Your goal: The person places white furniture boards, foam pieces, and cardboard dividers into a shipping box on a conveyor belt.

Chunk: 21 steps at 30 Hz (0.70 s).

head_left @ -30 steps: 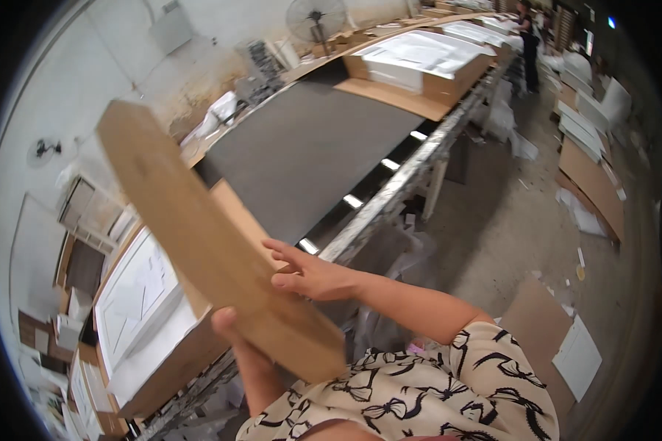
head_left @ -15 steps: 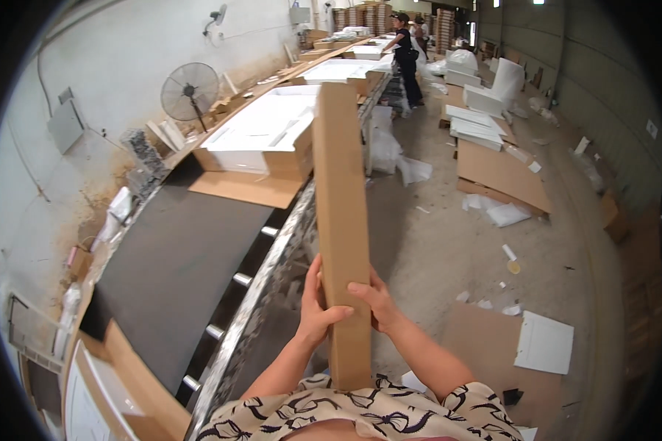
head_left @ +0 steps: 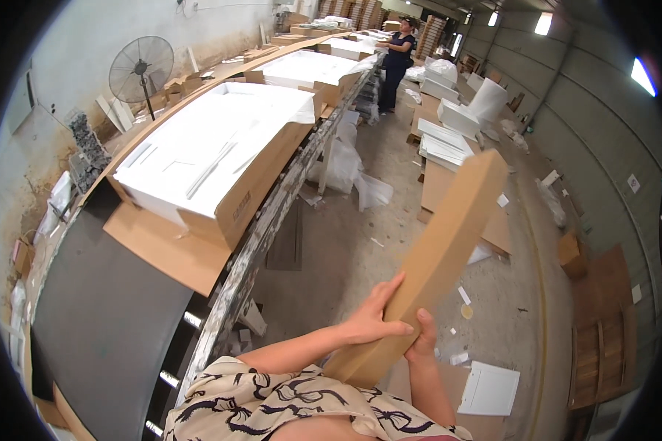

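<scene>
A long, narrow brown cardboard box (head_left: pixel 449 235) slants up and away to the right in front of me, its lower end near my body. My left hand (head_left: pixel 379 316) grips its left side, with the thumb lying across the near face. On the box's right edge my right hand (head_left: pixel 421 338) is closed, its thumb up and most of its fingers hidden behind the cardboard. To the left, a large open carton (head_left: pixel 265 176) with white panels and foam inside sits on the dark conveyor belt (head_left: pixel 110 294), one flap folded out toward me.
More open cartons (head_left: pixel 309 67) line the conveyor farther off, where a person in dark clothes (head_left: pixel 397 62) stands. White panels (head_left: pixel 445 143) and cardboard sheets lie on the floor at right. A white board (head_left: pixel 490 388) is near my feet. A large fan (head_left: pixel 140 70) stands by the left wall.
The long box has swung from nearly upright to a slant toward the right, both hands still on it. My view has turned, and the carton on the conveyor appears nearer and larger.
</scene>
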{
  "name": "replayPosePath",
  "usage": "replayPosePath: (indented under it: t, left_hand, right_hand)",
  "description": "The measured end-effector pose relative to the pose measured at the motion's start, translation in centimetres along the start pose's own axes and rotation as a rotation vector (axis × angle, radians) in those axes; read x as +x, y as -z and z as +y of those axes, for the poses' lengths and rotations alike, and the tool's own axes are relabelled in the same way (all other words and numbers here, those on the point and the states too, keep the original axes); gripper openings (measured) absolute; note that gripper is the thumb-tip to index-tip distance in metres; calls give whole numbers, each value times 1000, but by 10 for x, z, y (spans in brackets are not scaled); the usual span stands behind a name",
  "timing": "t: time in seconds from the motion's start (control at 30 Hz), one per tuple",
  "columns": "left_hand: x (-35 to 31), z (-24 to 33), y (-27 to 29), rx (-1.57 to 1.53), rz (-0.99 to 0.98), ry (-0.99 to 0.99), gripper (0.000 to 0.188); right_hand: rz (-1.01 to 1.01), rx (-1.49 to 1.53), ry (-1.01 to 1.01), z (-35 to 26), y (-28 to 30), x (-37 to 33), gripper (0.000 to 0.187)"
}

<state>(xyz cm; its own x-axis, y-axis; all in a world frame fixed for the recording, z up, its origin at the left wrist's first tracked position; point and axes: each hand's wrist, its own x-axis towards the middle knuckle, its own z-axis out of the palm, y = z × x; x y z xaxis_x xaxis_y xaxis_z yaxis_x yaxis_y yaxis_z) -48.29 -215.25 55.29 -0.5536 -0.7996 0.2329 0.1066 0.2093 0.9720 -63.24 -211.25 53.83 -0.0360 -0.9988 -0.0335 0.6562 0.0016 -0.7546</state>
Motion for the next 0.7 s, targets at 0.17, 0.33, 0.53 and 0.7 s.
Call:
replayPosePath:
  t: [0.17,0.33,0.53,0.7]
  left_hand:
    - [91,-30,39,216,-80,81,90]
    - [139,-46,122,204,236,80,47]
    - [127,-15,225,382,1122,69,32]
    - [119,-19,287,1160,1416,115,32]
  right_hand:
    - [16,38,23,-19,22,108,57]
    - [165,114,20,-39,60,261,49]
    - [58,65,-131,-64,76,407,50]
    - [-113,-36,-187,-55,24,503,58]
